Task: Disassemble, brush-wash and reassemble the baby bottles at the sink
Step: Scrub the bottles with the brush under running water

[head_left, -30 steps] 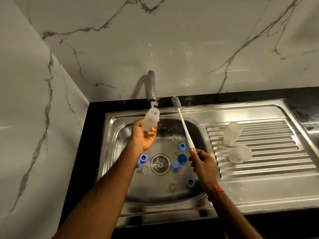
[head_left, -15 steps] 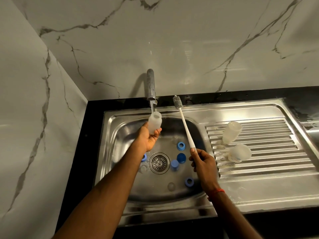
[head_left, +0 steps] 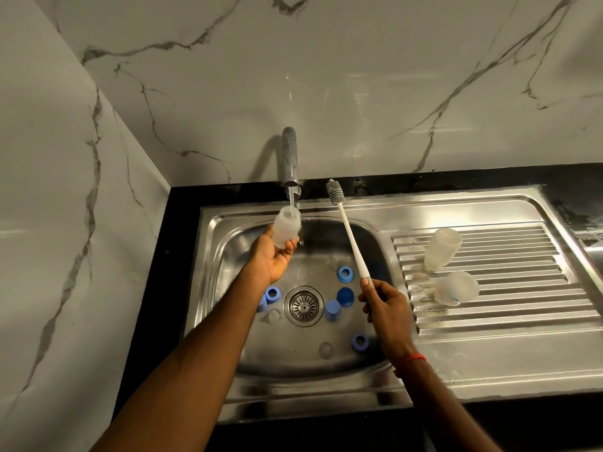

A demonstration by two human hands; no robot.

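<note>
Holding a frosted baby bottle mouth-up under the tap, the left hand has its fingers and thumb curled round the lower part of the bottle body, over the far left of the basin. A thin stream of water falls from the spout straight into the bottle's open mouth.

The right hand is closed round the near end of a long white bottle brush, thumb laid along the handle. The brush slants up and away to the left, and its grey bristle head sits in the air just right of the tap, apart from the bottle.

On the floor of the steel sink loose parts lie scattered round the drain. A blue screw ring lies to the far right of the drain, a second ring to its left, partly behind the left forearm, and a third to the near right. Two blue caps sit just right of the drain, close together. A clear teat lies beside the near ring, and another clear piece lies near the left ring.

Right of the basin, on the ribbed draining board, two more frosted bottles lie on their sides, one farther back and one nearer. A red thread circles the right wrist. The sink is set in a black worktop below marble-patterned walls.
</note>
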